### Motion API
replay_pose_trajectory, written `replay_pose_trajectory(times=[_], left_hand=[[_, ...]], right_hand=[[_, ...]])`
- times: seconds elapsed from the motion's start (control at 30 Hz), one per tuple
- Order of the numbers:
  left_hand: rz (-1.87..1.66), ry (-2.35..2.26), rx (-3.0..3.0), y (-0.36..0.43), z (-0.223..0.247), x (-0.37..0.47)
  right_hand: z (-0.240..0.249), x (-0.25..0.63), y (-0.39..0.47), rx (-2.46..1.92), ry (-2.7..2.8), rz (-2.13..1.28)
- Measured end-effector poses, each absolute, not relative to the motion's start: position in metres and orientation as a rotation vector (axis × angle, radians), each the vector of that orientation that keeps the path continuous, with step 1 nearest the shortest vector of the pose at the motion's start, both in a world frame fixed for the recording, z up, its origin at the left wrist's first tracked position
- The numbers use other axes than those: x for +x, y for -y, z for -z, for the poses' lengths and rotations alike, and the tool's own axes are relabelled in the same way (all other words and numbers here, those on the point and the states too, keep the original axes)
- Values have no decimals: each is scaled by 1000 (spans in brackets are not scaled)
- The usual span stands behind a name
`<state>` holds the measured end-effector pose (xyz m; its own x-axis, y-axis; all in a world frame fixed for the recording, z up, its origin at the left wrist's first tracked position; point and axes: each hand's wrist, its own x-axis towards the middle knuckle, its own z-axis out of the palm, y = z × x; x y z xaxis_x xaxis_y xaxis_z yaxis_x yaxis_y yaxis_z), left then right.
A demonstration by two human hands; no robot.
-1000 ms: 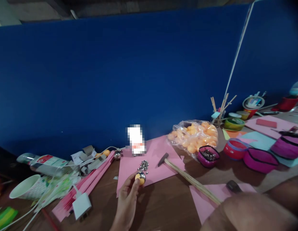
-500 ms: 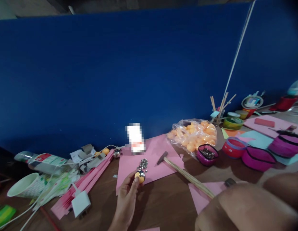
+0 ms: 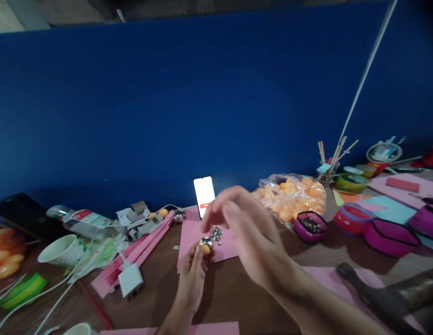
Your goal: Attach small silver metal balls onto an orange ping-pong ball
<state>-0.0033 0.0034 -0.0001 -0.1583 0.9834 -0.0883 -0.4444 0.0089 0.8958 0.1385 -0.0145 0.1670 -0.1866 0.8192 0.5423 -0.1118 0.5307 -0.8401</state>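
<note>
My left hand [image 3: 193,270] holds an orange ball [image 3: 206,245] partly covered with shiny metal studs, over the front edge of a pink sheet [image 3: 188,228]. Just behind the ball lies a small pile of silver studs [image 3: 216,233]. My right hand [image 3: 242,223] hovers over the sheet, blurred, its fingers curved and pointing toward the pile; no object shows in it, and the fingertips are partly hidden. A dark hammer head [image 3: 363,286] with a thick handle shows at the lower right, under and beyond my right forearm.
A lit phone [image 3: 203,193] leans against the blue partition [image 3: 167,102]. At right are a bag of orange balls [image 3: 289,195], a purple bowl of studs [image 3: 310,227] and other bowls. Cables, a white charger [image 3: 130,280], a bottle [image 3: 87,223] and a paper cup [image 3: 59,251] crowd the left.
My right hand has come from the lower right to above the pink sheet. The hammer that lay on the sheet is now at the lower right. The view has shifted left.
</note>
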Motion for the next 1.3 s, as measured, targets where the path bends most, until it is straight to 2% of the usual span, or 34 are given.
replay_pose_trajectory(times=[0.13, 0.33, 0.6, 0.9, 1.3], left_hand=[[-1539, -896, 602, -7, 8, -5], [-1567, -821, 535, -6, 2, -8], [-1564, -808, 534, -7, 3, -6], [-1543, -804, 599, -2, 2, -6], [-1464, -865, 597, -4, -2, -4]], right_hand=[[-122, 113, -36, -762, 1769, -964], [-60, 113, -73, -1045, 2085, -700], [-34, 153, -46, -1212, 2330, -409], [-4, 145, -47, -1231, 2415, -164], [-1, 143, -47, -1276, 2420, -105]])
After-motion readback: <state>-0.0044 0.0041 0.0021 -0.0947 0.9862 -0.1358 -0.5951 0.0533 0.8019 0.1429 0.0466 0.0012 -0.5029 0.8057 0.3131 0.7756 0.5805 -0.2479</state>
